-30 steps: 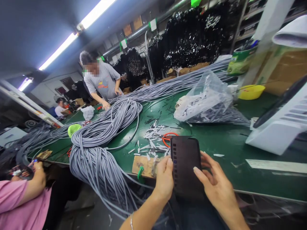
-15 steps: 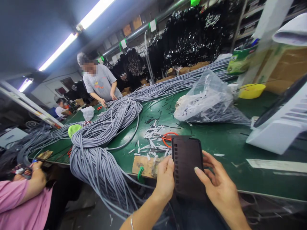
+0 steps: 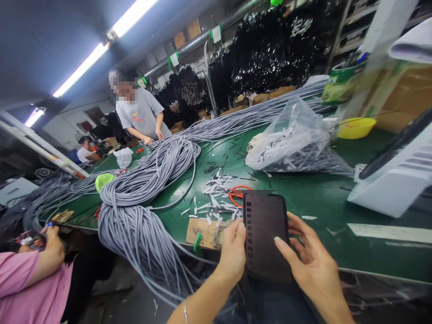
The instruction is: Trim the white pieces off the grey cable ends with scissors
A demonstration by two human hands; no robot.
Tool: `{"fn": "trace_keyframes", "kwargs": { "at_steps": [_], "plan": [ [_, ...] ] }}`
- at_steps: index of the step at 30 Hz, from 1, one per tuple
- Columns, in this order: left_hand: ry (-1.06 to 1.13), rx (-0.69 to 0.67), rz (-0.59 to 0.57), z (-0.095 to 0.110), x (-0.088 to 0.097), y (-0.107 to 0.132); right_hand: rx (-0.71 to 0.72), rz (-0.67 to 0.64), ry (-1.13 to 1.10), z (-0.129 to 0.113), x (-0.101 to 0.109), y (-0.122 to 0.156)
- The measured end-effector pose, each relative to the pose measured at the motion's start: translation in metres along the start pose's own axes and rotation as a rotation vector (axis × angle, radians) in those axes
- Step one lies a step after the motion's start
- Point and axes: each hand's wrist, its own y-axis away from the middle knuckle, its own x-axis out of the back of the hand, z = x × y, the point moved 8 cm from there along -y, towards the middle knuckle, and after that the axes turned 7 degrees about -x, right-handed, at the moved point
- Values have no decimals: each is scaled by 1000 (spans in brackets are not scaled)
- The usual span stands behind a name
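Note:
A dark smartphone (image 3: 266, 234) stands tilted up between my two hands at the front edge of the table, its screen toward me with a column of small icons down the left side. My left hand (image 3: 233, 246) pinches its left edge, thumb on top. Along the right edge, the fingers of my right hand (image 3: 308, 254) reach behind the phone, while the thumb is held over the screen. Just behind the phone lie orange-handled scissors (image 3: 238, 191), partly covered by it. White and black scraps (image 3: 218, 193) are scattered beside them. A wooden block (image 3: 202, 233) with a green clip lies left of my left hand.
Thick bundles of grey cable (image 3: 145, 198) run over the green table (image 3: 303, 193) and hang off its front. A clear bag of scraps (image 3: 290, 144), a yellow bowl (image 3: 356, 128) and a white fan-like device (image 3: 394, 180) stand right. Co-workers are at the left and back.
The phone and my hands have shifted very slightly to the right. At the back, the co-worker's hands over the cables have moved a little.

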Motion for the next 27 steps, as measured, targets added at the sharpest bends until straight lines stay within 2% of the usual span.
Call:
{"fn": "trace_keyframes", "kwargs": {
  "at_steps": [12,21,24,27],
  "plan": [
    [-9,-13,-23,0,-1,0,45,-8,14,-9,3,4],
    [-21,2,59,-2,6,1,8,-34,-1,-1,-2,-1],
    [10,8,75,-5,7,0,-3,-68,27,6,-4,1],
    [14,6,107,-8,11,-1,-20,-159,61,15,-7,8]
  ]
}}
